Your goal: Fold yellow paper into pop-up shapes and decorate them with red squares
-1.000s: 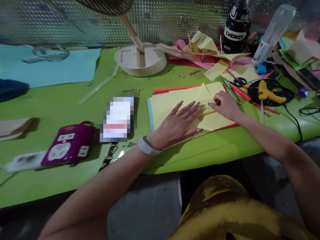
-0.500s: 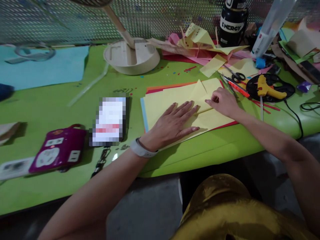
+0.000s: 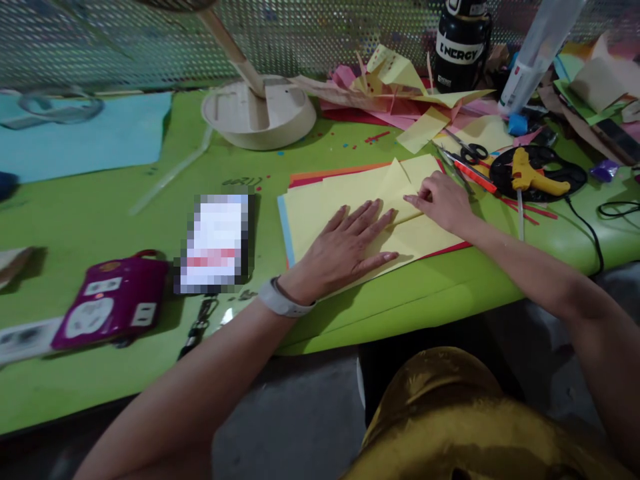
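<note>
A yellow paper sheet (image 3: 325, 200) lies on top of a stack of coloured sheets on the green table (image 3: 125, 200). One corner of it is folded over into a triangular flap (image 3: 397, 183). My left hand (image 3: 345, 247) rests flat on the sheet, fingers spread, pressing it down. My right hand (image 3: 440, 200) is curled with its fingertips pressing on the fold line of the flap, just right of my left fingertips. Neither hand lifts the paper off the table.
A fan base (image 3: 257, 113) stands behind the sheet. Scissors (image 3: 470, 153), a yellow glue gun (image 3: 537, 175) on a black plate, a black bottle (image 3: 457, 43) and paper scraps (image 3: 395, 87) crowd the back right. A phone (image 3: 215, 243) and purple power strip (image 3: 110, 303) lie to the left.
My right fingertips have slid a little leftward along the fold. My left hand stays flat on the sheet. The view has drifted slightly.
</note>
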`<state>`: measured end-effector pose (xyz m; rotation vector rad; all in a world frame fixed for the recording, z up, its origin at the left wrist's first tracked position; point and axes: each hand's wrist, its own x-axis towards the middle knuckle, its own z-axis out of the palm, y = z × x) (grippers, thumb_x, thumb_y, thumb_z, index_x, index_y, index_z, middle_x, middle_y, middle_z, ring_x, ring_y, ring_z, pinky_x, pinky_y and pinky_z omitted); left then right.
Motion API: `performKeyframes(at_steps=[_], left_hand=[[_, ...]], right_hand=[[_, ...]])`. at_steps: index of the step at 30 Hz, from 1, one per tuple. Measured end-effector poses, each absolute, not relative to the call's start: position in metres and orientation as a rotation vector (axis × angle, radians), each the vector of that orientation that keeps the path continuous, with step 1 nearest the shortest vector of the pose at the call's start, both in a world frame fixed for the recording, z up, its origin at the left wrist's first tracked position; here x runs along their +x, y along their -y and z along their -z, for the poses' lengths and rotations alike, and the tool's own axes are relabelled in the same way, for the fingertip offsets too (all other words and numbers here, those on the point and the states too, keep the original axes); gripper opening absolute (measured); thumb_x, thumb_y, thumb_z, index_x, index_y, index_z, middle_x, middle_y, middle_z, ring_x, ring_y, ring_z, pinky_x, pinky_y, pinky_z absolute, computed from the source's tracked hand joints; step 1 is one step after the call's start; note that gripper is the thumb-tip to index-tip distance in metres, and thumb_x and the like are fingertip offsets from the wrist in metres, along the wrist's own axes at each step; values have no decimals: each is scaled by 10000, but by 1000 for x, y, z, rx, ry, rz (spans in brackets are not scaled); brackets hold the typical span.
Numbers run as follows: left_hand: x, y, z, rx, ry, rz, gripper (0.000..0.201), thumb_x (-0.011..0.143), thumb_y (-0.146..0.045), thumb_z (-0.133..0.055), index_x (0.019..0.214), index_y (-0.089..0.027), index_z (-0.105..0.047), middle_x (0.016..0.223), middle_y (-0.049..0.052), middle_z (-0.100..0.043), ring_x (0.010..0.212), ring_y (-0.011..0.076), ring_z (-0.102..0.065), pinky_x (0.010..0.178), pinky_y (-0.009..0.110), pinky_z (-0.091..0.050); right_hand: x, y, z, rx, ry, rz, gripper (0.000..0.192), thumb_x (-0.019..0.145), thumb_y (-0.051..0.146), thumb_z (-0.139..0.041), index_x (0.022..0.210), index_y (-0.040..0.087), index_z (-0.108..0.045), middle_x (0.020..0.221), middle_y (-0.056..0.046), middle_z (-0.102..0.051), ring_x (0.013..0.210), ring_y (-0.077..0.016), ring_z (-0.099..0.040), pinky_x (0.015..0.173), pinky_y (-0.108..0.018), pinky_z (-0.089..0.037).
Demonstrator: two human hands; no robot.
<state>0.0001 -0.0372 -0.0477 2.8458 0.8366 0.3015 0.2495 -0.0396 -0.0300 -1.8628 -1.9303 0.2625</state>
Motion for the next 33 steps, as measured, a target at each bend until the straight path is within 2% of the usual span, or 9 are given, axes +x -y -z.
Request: performKeyframes(at_steps=[6, 13, 17, 21, 29, 33], left_hand=[[-1, 38, 49, 2848, -839, -300, 725, 993, -656, -341, 1614, -334, -151, 1682, 82, -245, 1534, 309, -253, 1247, 525, -142], [0, 41, 48, 2868, -861, -292, 748, 990, -675, -305, 1621, -309, -139, 1681, 115, -235, 1535, 319, -246, 1237, 522, -162], [1, 42, 44, 2870, -877, -246, 720, 991, -685, -268, 1610, -327, -191, 1686, 92, -228, 1540, 314, -231, 1236, 524, -165], [2, 43, 40, 2866, -900, -163, 747, 982, -706, -232, 1602, -291, -242, 1687, 107, -218, 1545, 314, -211, 1241, 516, -153], [2, 43, 41, 2877, -901, -129, 755, 979, -709, -223, 1603, -283, -233, 1688, 129, -202, 1549, 321, -196, 1239, 527, -144], [2, 43, 42, 2883, -913, -143, 719, 989, -691, -247, 1605, -324, -204, 1696, 91, -189, 1555, 307, -179, 1244, 520, -130]], right_hand=[[255, 40, 22, -1877, 1918, -379, 314, 908, 440, -662, 724, 187, -631, 880, -61, -628, 827, -202, -581, 747, -362, -437], [251, 39, 20, -1916, 1930, -348, 263, 898, 373, -695, 724, 187, -630, 896, -64, -621, 881, -224, -588, 778, -383, -447], [250, 40, 21, -1923, 1924, -321, 250, 892, 360, -703, 729, 184, -632, 900, -60, -622, 865, -215, -591, 758, -370, -453], [251, 40, 23, -1911, 1923, -305, 238, 881, 350, -716, 736, 185, -626, 899, -50, -623, 853, -203, -589, 740, -352, -450], [250, 42, 22, -1939, 1961, -266, 216, 907, 326, -688, 758, 182, -626, 917, -58, -613, 909, -219, -591, 769, -361, -453], [251, 43, 23, -1936, 1962, -260, 214, 912, 353, -683, 794, 182, -634, 966, -63, -621, 956, -221, -586, 772, -352, -449]])
